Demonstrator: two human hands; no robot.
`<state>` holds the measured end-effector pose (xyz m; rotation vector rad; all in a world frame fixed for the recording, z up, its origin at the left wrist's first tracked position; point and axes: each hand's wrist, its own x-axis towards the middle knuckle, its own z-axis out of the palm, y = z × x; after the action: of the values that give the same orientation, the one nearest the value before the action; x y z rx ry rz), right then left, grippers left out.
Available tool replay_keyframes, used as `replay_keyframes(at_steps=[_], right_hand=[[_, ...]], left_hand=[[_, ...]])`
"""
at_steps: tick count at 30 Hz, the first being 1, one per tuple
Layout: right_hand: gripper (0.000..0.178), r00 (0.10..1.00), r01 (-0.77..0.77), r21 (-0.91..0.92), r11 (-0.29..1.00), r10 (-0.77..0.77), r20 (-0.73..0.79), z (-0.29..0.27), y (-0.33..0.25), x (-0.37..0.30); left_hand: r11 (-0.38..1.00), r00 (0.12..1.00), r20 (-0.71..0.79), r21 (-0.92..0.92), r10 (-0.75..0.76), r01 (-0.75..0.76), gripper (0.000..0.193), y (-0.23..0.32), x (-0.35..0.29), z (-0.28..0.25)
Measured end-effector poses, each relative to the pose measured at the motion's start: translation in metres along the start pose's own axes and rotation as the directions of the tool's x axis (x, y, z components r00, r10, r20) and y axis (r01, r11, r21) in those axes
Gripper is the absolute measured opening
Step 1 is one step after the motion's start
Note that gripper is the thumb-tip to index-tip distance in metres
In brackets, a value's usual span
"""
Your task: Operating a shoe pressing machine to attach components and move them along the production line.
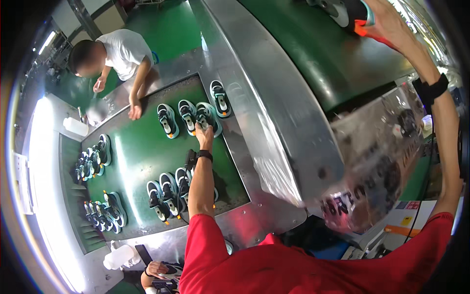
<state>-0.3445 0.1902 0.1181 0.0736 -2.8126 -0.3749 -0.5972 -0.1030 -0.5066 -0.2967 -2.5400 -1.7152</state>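
The smooth steel desk (232, 137) in front of me frames a flat, glossy green belt (142, 147), with rounded, thick-soled shoes (168, 191) standing in rows on it. Crinkled clear plastic sheeting (377, 147) hangs to my right. A whitish plastic jug (117, 257) sits near the edge; I cannot tell its contents. My left hand (205, 136) pinches the near end of a black-and-white shoe (205, 112) on the belt; my right hand (387, 24), raised, wraps the orange-and-teal end of a second shoe (339, 11).

A long, blown-out white light panel (43, 171) glares at left; a bright streak crosses the glossy green conveyor belt (142, 139); fisheye distortion bends the darkened rim.
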Motion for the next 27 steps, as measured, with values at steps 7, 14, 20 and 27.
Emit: replay_keyframes(at_steps=[7,14,20,27], right_hand=[[0.035,0.895,-0.356,-0.04,0.933,0.329,-0.302,-0.014,0.034,-0.032],[0.043,0.445,-0.66,0.632,0.406,0.889,-0.108,-0.104,0.026,-0.211],[0.006,0.046,-0.501,0.772,0.39,0.903,-0.426,-0.033,-0.067,-0.368],[0.049,0.02,-0.459,0.886,0.065,0.998,-0.062,0.024,-0.188,-0.441]], left_hand=[[0.976,0.897,0.436,-0.154,-0.071,0.153,0.055,0.033,-0.143,0.009],[0.706,0.282,0.947,-0.097,-0.151,0.702,0.039,0.243,-0.283,-0.1],[0.784,0.041,0.949,-0.283,0.313,0.552,0.054,0.423,-0.324,-0.102],[0.571,0.215,0.531,-0.792,0.819,-0.217,0.082,0.55,-0.379,-0.041]])
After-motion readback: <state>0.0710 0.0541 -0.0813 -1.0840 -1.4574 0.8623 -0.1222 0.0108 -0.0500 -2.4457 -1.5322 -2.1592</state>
